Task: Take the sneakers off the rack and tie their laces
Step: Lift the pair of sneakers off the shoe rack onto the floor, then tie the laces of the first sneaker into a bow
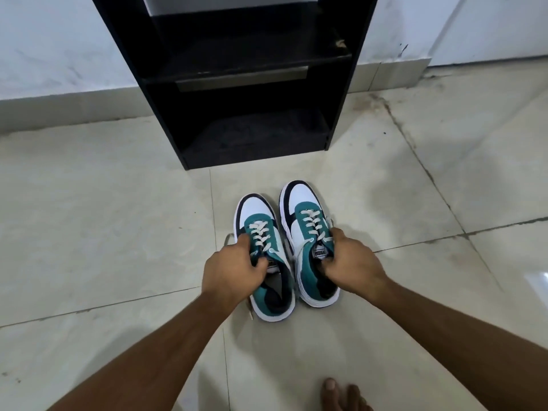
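Two white, teal and navy sneakers stand side by side on the tiled floor, toes pointing at the black rack point(166, 93). My left hand point(229, 269) grips the left sneaker point(258, 221) at its tongue and collar. The right sneaker point(302, 212) is held the same way by my right hand point(350, 264), fingers tucked into its opening. White laces run loosely through the eyelets. Loose lace ends trail on the floor beside the left sneaker and by the right one. Both rack shelves in view hold no shoes.
The rack stands against a white wall with a pale skirting. Beige floor tiles point(103, 232) with dark grout lines spread around the shoes. My bare foot point(341, 394) shows at the bottom edge, right of centre.
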